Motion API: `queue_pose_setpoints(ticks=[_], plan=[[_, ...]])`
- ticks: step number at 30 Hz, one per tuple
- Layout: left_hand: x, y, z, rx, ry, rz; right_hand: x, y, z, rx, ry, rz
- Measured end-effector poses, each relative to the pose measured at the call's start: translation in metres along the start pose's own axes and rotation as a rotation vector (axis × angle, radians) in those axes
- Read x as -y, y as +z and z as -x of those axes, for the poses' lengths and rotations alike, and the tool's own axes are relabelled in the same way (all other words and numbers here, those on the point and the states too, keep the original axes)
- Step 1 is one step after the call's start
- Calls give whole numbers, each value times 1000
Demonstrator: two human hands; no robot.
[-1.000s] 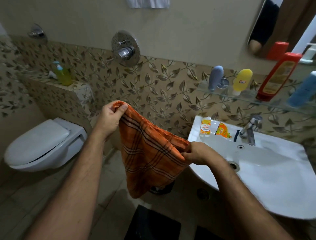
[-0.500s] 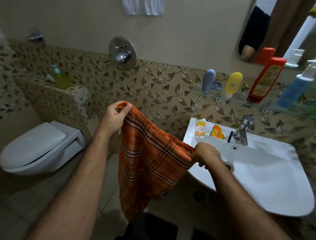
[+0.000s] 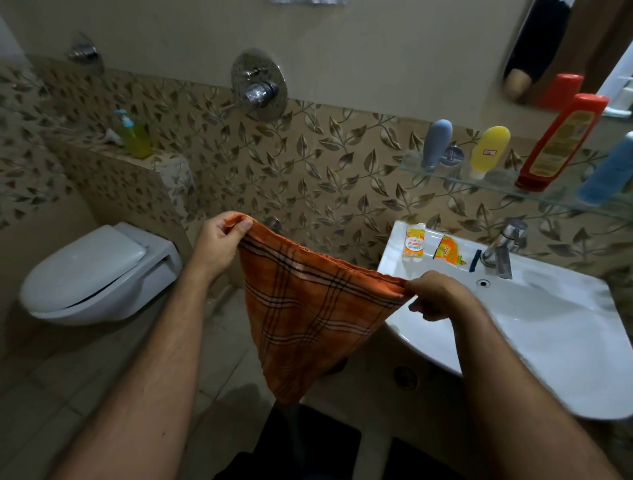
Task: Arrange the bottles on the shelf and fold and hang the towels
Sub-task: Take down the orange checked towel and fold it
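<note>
An orange checked towel [image 3: 308, 315] hangs in front of me, stretched along its top edge. My left hand [image 3: 219, 243] pinches its upper left corner, and my right hand [image 3: 435, 294] grips the upper right corner over the sink's rim. The cloth tapers to a point below. On the glass shelf [image 3: 496, 181] at the right stand a grey bottle [image 3: 435, 144], a yellow bottle [image 3: 488, 150], a red bottle [image 3: 558, 144] and a blue bottle [image 3: 609, 174]. A white towel's lower edge [image 3: 305, 1] shows at the top of the wall.
A white sink [image 3: 548, 325] with a tap [image 3: 501, 250] and two small packets [image 3: 414, 243] is at the right. A white toilet [image 3: 92, 274] stands at the left. A green soap dispenser [image 3: 135, 135] sits on the tiled ledge. A mirror hangs at the upper right.
Both hands have moved apart, pulling the towel's top edge taut and wider. The hanging cloth is spread out more than before. The view has shifted slightly.
</note>
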State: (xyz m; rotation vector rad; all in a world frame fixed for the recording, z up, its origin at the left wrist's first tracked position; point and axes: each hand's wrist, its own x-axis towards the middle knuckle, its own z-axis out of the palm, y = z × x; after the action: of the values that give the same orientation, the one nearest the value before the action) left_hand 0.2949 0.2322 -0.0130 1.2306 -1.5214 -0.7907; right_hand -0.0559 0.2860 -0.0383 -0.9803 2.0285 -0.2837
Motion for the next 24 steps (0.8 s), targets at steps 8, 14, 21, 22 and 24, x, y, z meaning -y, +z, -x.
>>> queue_pose_setpoints(ticks=[8,14,21,22,24], plan=[[50,-23,32,-311,-164,-202,35,-11,43,67,-272,-283],[56,-22,37,-421,-245,-211,57,1,61,109,-366,-384],[45,-36,30,-476,-236,-199,37,-1,41,177,-607,-209],[43,-37,30,-474,-228,-199,35,2,38,108,-635,-155],[39,-38,28,-470,-189,-203,38,9,36,-79,-690,-76]])
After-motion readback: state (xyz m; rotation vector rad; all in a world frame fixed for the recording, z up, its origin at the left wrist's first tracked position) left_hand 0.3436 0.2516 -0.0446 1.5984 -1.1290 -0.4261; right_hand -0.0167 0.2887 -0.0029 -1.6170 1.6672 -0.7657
